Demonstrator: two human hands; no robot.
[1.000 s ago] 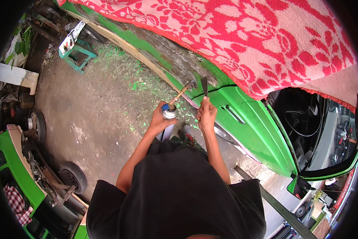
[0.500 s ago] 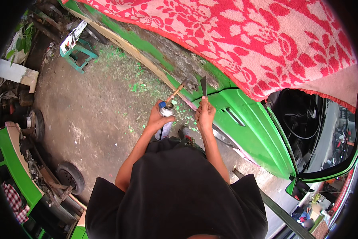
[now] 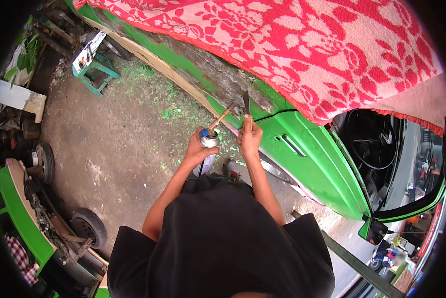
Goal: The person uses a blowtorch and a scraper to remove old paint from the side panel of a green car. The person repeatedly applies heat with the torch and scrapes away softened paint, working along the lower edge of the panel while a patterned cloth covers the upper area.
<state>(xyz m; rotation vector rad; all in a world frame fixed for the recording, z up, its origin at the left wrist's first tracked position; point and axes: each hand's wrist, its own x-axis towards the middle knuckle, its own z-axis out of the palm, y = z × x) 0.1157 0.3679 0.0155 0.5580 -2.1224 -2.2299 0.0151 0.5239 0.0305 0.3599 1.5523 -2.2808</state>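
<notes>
Just below the torch head (image 3: 223, 117): the left hand (image 3: 195, 149) is curling around the canister (image 3: 209, 141), fingers and thumb closing on it near its silver shoulder, so the can is sitting within the grasp.
Torch direction: the torch head is slanting up and rightward from the canister's top, past a blue knob (image 3: 204, 132), and is pointing toward the car; whether its tip is touching the panel, I cannot tell.
Scraper (image 3: 246, 103): its dark blade is rising out of the right hand (image 3: 249, 136), which is folding tightly around the mostly hidden handle; the blade is standing just right of the torch tip.
Gap between hands: the two are resting a little apart, with flake-strewn floor showing between them.
Car edge: the green car (image 3: 183, 62) is running diagonally past both tools, its scraped strip (image 3: 223, 82) lying just beyond them; its door (image 3: 312, 164) is bounding the right hand's outer side.
Blanket (image 3: 302, 54): red-and-pink cloth is covering the car above the strip.
Concrete floor (image 3: 108, 129): it is stretching wide left of the left hand, green flakes (image 3: 170, 111) lying toward the car.
Count: two hands are holding one canister with one torch head, and one scraper; farther off, one teal stool (image 3: 99, 74) is standing, and two wheels (image 3: 86, 226) are resting beside a second green vehicle (image 3: 21, 211).
</notes>
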